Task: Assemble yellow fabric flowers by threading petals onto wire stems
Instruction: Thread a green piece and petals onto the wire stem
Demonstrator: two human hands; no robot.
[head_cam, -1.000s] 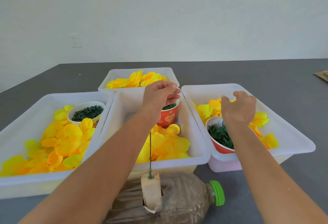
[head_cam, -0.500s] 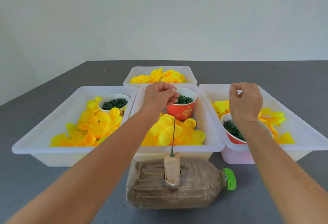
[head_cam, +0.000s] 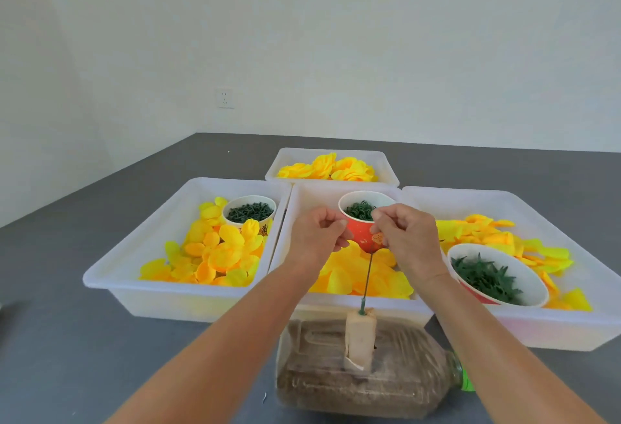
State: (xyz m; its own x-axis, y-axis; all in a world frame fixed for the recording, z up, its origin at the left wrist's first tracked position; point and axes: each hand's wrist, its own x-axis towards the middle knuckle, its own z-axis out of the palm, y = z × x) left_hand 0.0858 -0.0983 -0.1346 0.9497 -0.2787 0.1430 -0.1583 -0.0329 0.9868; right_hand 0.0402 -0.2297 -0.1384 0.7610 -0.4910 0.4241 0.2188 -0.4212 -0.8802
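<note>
While my left hand (head_cam: pixel 316 233) and my right hand (head_cam: pixel 405 238) meet over the middle tray, I list what is before me. Item one: a thin dark green wire stem (head_cam: pixel 367 280), upright, its foot planted in a pale foam block (head_cam: pixel 360 338) set into a clear plastic bottle of brown grit (head_cam: pixel 363 386) lying on its side; its top runs up behind my right hand. I judge it light, springy and easily bent, best pinched close to the tip so it does not whip. My right hand has thumb and forefinger curled together at that tip; whether a small green piece sits between them I cannot tell. My left hand is curled likewise, fingertips pressed together just beside the right; what it pinches, if anything, is too small to see. Item two: loose yellow fabric petals (head_cam: pixel 366 279), rounded, cupped, soft and nearly weightless, heaped in the middle white plastic tray (head_cam: pixel 295 222) behind the stem; I would take one by its edge, since the cloth creases readily. Item three: a red paper cup of green fittings (head_cam: pixel 361 213), behind my hands in the same tray. Item four: finished yellow flowers (head_cam: pixel 327 168) in the far tray.
</note>
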